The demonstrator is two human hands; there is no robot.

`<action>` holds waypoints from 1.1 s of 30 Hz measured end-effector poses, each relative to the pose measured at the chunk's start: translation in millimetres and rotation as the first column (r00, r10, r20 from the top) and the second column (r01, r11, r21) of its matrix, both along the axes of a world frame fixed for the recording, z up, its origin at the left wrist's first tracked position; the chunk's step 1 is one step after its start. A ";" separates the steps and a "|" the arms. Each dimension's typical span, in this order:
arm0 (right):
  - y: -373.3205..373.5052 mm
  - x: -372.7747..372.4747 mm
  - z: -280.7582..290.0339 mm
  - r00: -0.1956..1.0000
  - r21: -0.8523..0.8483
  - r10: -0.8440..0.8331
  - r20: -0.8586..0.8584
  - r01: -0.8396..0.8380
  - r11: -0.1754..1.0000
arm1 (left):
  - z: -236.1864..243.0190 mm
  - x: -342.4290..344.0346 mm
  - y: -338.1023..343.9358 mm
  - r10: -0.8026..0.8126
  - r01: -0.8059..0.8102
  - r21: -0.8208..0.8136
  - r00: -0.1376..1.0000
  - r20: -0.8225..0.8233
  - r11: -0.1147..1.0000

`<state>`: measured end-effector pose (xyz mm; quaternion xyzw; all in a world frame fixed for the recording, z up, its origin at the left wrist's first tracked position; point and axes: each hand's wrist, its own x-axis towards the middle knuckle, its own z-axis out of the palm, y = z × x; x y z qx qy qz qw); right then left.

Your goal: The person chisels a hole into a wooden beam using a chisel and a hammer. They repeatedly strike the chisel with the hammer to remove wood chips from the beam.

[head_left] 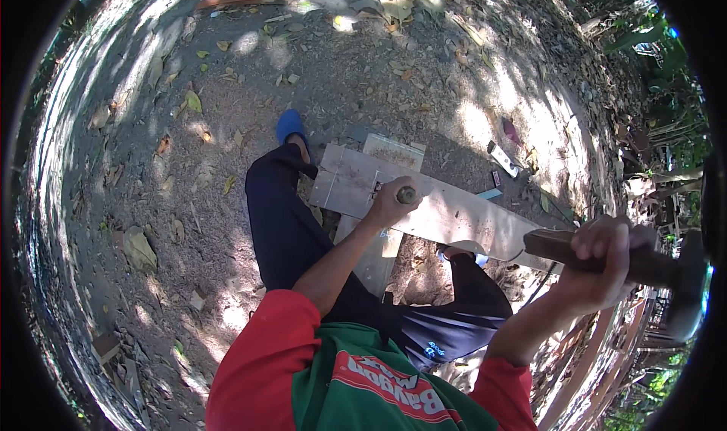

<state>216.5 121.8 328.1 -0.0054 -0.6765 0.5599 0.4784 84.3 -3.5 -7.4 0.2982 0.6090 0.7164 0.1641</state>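
Note:
A long pale wooden board (469,213) lies slanted across my lap area, from upper left to lower right. My left hand (388,206) is wrapped round a chisel (407,196) standing on the board; the round butt of its handle faces up. The blade is mostly hidden by my fingers, beside a small dark cut and pencil lines in the wood. Off to the right, my right hand (600,263) grips a hammer (653,267) by its wooden handle, raised above the board's right end. The dark hammer head is slightly blurred, well apart from the chisel.
Another plank (369,255) crosses beneath the board, between my legs. Beyond the board lie a white-and-black object (503,160) and a light blue strip (490,194). My blue shoe (290,125) rests at the board's left end. Timber lengths (602,348) lie at lower right.

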 end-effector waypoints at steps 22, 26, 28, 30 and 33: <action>-9.6 -44.2 -100.2 0.953 0.162 -0.233 -0.191 0.265 0.950 | -7.1 -3.1 22.6 0.055 -0.048 -0.060 0.990 0.130 0.997; -19.2 -20.8 -257.9 0.475 0.289 -0.279 0.835 0.054 0.956 | -16.1 5.6 14.0 0.055 -0.034 -0.128 0.986 0.160 0.991; -8.5 -31.9 -213.1 0.528 0.221 -0.304 0.793 0.216 0.951 | -13.1 -19.7 16.6 0.130 -0.133 -0.044 0.989 -0.069 0.990; 4.3 -0.7 -236.4 0.428 0.031 -0.168 0.888 0.310 0.950 | -28.9 -9.1 -13.8 0.009 0.002 -0.045 0.969 0.246 0.999; 12.4 34.2 -251.8 0.426 -0.222 0.067 0.902 0.326 0.919 | -16.8 -31.0 -36.5 -0.046 0.034 0.035 0.908 0.417 0.999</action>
